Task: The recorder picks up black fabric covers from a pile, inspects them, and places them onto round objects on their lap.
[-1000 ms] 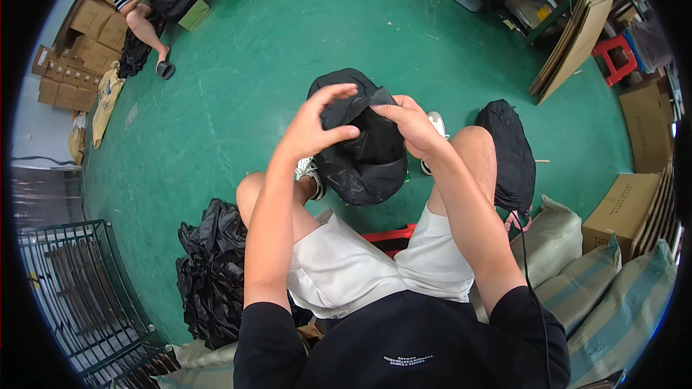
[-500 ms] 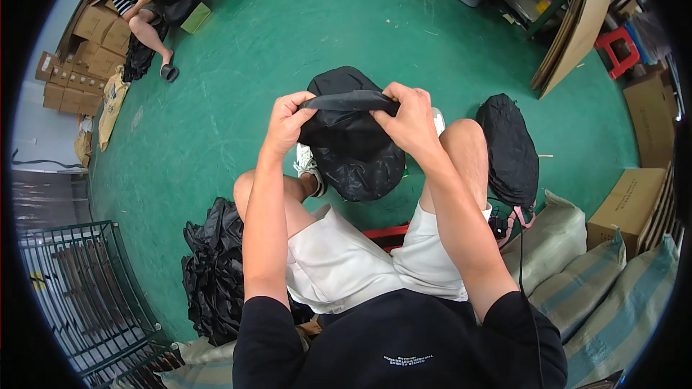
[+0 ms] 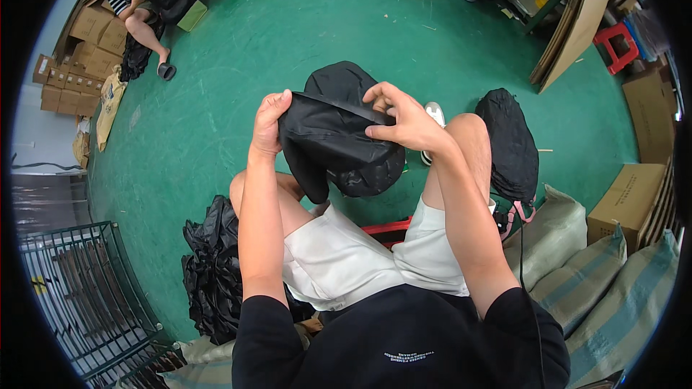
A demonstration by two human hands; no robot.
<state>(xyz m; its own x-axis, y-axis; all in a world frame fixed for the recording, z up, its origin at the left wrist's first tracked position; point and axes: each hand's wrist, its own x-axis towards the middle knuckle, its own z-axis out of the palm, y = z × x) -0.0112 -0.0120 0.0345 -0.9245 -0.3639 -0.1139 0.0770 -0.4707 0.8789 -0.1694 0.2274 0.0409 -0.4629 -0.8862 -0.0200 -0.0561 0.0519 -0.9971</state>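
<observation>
My left hand (image 3: 268, 124) grips one end of a black fabric piece (image 3: 328, 130) between thumb and fingers, holding it up in front of my knees. The fabric hangs tilted, with a straight upper edge running toward the right. At its right end my right hand (image 3: 404, 119) has thumb and fingers apart, close to the edge and not closed on it. Behind and below is a rounded black bundle (image 3: 339, 79), its lower part shiny; the raised piece covers much of it. I cannot tell exactly what kind of article the fabric is.
Black crumpled plastic (image 3: 213, 266) lies by my left leg, and a long black bundle (image 3: 508, 144) by my right. Woven sacks (image 3: 584, 277) and a carton (image 3: 623, 198) stand at right. A metal rack (image 3: 86, 288) is lower left. Another person (image 3: 148, 14) sits far left.
My left hand has moved slightly left and down with the fabric. My right hand has loosened from the edge, its fingers spreading. The fabric has unfolded downward from a narrow band.
</observation>
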